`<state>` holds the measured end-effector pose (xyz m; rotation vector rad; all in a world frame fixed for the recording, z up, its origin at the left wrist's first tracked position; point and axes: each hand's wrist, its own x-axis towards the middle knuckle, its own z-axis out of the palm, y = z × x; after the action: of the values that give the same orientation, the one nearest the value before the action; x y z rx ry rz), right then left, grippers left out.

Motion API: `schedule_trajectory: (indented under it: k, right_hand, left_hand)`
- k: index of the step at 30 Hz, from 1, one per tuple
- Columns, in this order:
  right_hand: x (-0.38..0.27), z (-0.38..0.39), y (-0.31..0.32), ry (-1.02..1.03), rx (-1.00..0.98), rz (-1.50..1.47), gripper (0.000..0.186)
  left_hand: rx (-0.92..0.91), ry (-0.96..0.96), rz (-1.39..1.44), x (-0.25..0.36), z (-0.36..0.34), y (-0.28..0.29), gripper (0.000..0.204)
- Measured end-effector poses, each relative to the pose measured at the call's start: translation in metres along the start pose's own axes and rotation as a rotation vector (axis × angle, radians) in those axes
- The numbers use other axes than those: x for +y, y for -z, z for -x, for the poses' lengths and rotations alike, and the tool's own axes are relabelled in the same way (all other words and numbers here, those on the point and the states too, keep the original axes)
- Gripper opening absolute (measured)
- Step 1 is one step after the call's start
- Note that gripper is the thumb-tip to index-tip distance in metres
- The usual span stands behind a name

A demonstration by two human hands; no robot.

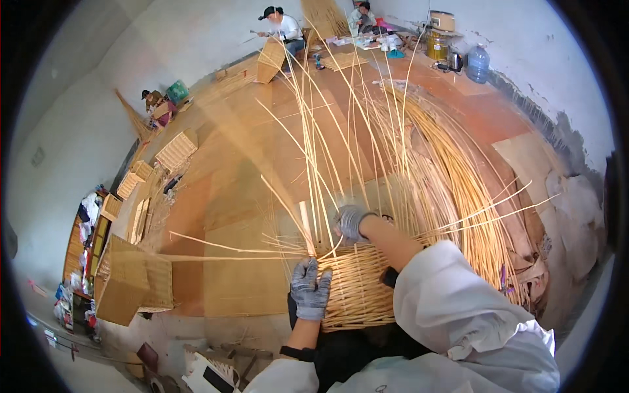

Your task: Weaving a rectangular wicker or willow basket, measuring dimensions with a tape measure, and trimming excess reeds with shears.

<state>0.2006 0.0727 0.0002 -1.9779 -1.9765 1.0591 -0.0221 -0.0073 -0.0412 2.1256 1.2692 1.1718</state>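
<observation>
A half-woven wicker basket (357,288) rests against my lap, with long pale rods standing up and splaying outward from its upper edge. My left hand (310,288), in a grey knit glove, is closed on the basket's left corner, its fingers close to the upright rods. Just beyond the far edge, my right hand (354,221), gloved alike, is curled closed. A bent wicker rod (333,251) runs from the left corner up to it. The right fingertips are partly blurred.
A long bundle of rods (452,177) lies on the floor to the right. Finished wicker baskets (134,281) stand on the left. Several people work at the far side, one holding a wicker panel (270,60). A blue water bottle (478,63) stands by the wall.
</observation>
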Motion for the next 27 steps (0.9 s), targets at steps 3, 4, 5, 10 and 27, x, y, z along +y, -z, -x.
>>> schedule_trajectory:
  k: [3,4,5,10,27]
  right_hand:
    - [0.015,0.004,0.003,0.270,-0.058,-0.184,0.014]
    - [0.023,0.010,-0.002,0.305,-0.165,-0.413,0.014]
    - [0.034,0.028,-0.015,-0.027,-0.164,-1.210,0.013]
    - [0.039,0.044,-0.025,0.045,-0.131,-1.170,0.014]
    - [0.088,0.110,-0.032,0.203,0.372,-1.756,0.025]
  left_hand:
    - [0.084,0.006,-0.039,-0.004,0.009,0.002,0.045]
    - [0.117,-0.058,0.036,-0.007,0.010,0.002,0.049]
    - [0.171,0.016,0.195,-0.009,0.011,0.001,0.041]
    - [-0.092,-0.165,-0.248,-0.002,-0.006,-0.002,0.042]
    - [0.080,-0.109,0.100,0.091,-0.018,-0.033,0.046]
